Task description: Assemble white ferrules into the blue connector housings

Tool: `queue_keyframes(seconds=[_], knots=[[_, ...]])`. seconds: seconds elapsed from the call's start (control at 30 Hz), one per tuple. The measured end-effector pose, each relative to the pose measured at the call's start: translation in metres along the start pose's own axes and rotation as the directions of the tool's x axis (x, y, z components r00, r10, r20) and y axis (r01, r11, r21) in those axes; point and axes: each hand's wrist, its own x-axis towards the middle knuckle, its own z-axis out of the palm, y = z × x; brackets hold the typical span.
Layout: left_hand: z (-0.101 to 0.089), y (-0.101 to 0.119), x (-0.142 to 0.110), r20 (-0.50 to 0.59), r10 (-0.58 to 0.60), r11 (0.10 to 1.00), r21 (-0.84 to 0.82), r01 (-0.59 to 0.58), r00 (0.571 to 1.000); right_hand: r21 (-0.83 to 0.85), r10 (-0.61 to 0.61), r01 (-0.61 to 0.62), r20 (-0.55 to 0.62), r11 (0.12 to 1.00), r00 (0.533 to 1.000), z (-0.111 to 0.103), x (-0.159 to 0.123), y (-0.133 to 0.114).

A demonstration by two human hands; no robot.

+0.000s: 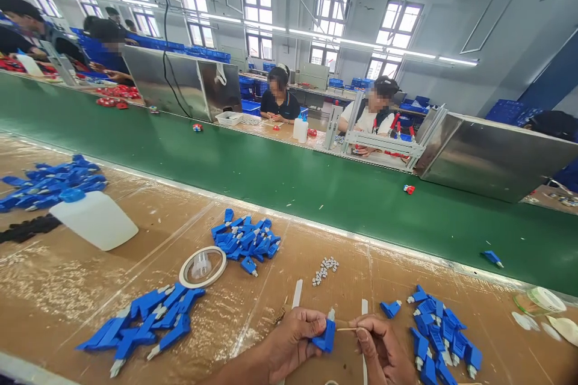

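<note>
My left hand point(295, 337) grips a small blue plastic connector point(326, 334) with a white tip, low in the middle of the view. My right hand point(382, 352) pinches a thin wooden stick point(348, 329) whose end points at the connector. Piles of the same blue connectors lie around: one ahead point(246, 240), one at the lower left point(149, 319), one at the right point(440, 334). A small heap of white beads point(325, 269) sits just beyond my hands.
A tape roll point(203, 266) and a white bottle lying on its side point(94, 219) rest on the brown bench. A green conveyor belt point(271, 168) runs across behind it. Other people sit at benches beyond metal screens point(487, 156).
</note>
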Motion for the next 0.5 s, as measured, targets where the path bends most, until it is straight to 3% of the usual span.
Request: queue_keyframes(seconds=[0.5], knots=[[0.0032,0.0029,-0.0022,-0.019,-0.048,0.999,-0.022,0.047,0.999,-0.088,-0.103,0.111,0.091,0.990,0.991,0.0051,0.0020,0.0038]])
